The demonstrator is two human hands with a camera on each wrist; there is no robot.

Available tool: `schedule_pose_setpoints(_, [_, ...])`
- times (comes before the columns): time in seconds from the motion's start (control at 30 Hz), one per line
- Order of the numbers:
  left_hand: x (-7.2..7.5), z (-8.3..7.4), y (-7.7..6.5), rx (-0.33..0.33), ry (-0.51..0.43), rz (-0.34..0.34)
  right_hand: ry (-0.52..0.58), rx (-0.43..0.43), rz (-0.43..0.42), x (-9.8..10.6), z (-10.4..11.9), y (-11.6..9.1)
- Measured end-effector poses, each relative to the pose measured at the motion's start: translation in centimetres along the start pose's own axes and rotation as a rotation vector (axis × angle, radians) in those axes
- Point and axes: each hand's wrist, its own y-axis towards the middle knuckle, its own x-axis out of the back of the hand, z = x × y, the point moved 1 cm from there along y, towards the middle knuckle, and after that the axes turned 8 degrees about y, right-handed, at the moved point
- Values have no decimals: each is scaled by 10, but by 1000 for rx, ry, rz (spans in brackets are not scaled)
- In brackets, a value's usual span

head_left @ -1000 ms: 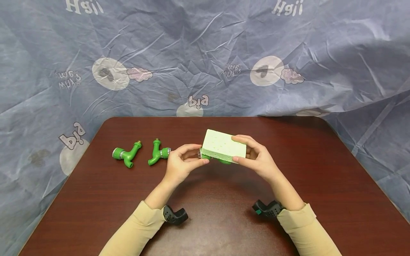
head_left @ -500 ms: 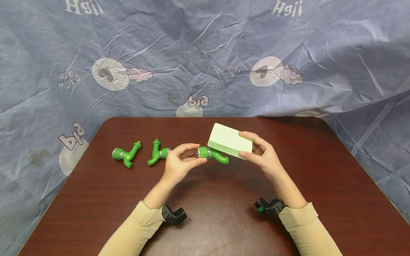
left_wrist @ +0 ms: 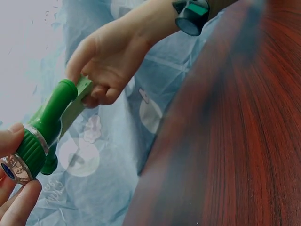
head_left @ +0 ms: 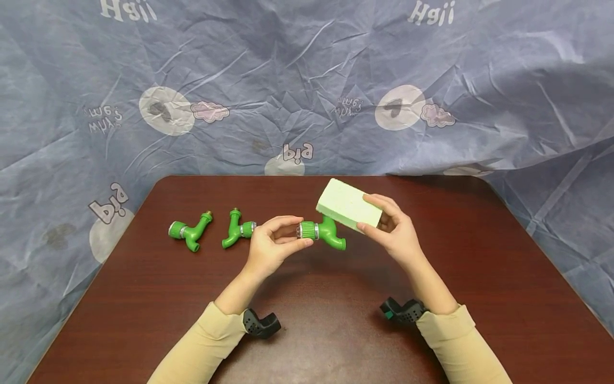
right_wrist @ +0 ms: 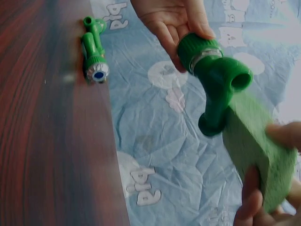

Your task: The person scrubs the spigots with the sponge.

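While left hand [head_left: 266,244] pinches: green faucet [head_left: 329,233] by its knob [head_left: 309,230], best held steady.
Right hand [head_left: 396,230]: grips sponge [head_left: 347,204], best worked around curves.

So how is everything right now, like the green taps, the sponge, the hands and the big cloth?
Held tap: up off the table
Sponge: held up, tilted; wet or dry, can't tell
Left hand: pinching the held tap
Right hand: gripping the sponge
Far-left tap: lying down
Second tap: lying down
Big cloth: hanging, wrinkled

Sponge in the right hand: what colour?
Light green sponge, seen best in the head view.
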Motion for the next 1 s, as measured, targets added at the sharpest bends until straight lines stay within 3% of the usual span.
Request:
schedule_pose_setpoints(0.07, [1, 0, 0, 1, -12, -10, -3, -23, -84, 5, 0, 1])
schedule_pose_setpoints(0.17, [3, -1, 1, -9, -30, -27, 22, -44, -116, 9, 2, 2])
schedule_pose_setpoints(0.43, [12, -4, 5, -66, -57, -72, -3, -91, -38, 10, 5, 1])
schedule_pose_setpoints(0.8, [20, -5, 8, -75, -77, -121, -23, -32, 145, 15, 9, 1])
schedule_pose_setpoints(0.9, [20, -5, 7, -67, -74, -112, -26, -18, 127, 14, 8, 1])
schedule_pose_setpoints(1.0, [19, -6, 7, -58, -73, -98, -56, -22, 50, 12, 8, 1])
